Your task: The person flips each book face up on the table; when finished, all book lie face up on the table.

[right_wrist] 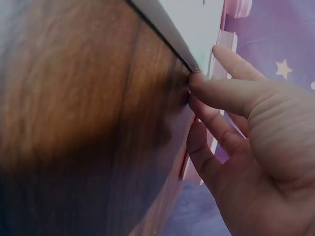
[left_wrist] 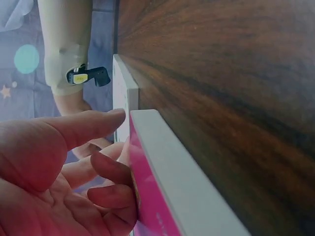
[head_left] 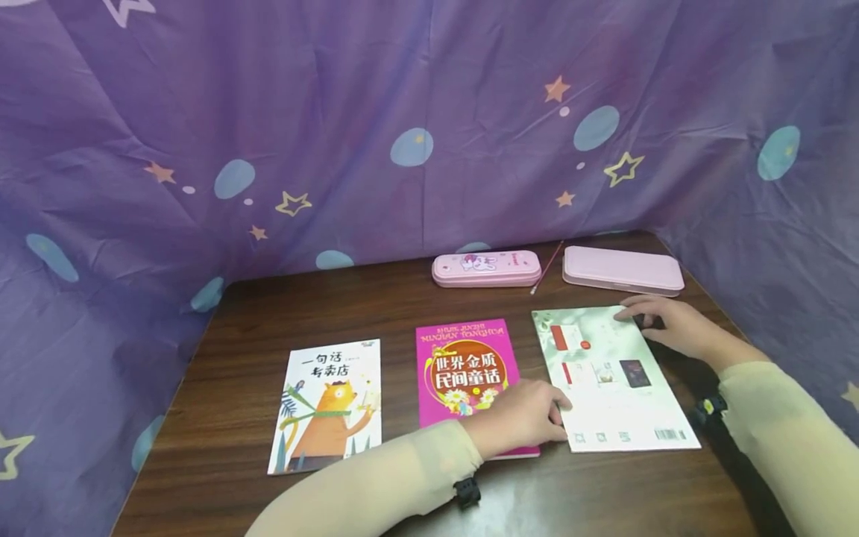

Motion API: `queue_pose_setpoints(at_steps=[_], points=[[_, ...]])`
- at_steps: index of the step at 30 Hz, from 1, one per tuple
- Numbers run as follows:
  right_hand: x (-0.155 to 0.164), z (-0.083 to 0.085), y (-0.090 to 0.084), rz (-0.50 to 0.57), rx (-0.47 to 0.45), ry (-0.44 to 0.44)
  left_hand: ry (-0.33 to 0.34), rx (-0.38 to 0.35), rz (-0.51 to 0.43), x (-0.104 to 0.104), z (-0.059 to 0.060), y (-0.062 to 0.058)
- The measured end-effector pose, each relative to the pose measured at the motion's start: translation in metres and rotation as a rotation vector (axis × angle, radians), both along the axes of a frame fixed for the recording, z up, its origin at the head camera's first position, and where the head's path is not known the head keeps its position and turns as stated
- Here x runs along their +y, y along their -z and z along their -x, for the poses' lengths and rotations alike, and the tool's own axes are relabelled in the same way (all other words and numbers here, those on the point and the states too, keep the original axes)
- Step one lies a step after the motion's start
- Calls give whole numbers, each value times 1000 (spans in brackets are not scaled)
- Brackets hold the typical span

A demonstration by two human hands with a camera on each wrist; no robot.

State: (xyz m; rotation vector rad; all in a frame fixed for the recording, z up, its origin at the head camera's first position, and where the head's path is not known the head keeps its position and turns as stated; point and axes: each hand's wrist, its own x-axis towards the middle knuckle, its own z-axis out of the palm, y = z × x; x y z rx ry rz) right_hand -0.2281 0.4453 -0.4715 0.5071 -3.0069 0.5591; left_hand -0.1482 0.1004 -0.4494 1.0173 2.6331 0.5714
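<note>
Pinyin "SHIJIE JINZHI MINJIAN TONGHUA" atop pink book (head_left: pixel 467 373) (left hand (head_left: pixel 526 419), right hand (head_left: pixel 667 325) both relaxed, ungripping).

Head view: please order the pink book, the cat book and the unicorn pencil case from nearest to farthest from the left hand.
1. Pink book: under the left hand, whose fingers lie between its right edge and the green book.
2. Cat book: on the left, apart from the hand.
3. Unicorn pencil case: at the table's far edge.
</note>
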Motion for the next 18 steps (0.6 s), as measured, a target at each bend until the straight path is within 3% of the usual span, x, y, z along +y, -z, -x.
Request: queue_pose_setpoints(at_steps=[3, 10, 18], points=[[1, 2, 0, 31, -12, 24, 6, 8, -8, 0, 1, 1], [12, 1, 3, 79, 53, 15, 48, 20, -42, 1, 0, 4], [16, -1, -5, 99, -12, -15, 30, 23, -66, 0, -5, 7]])
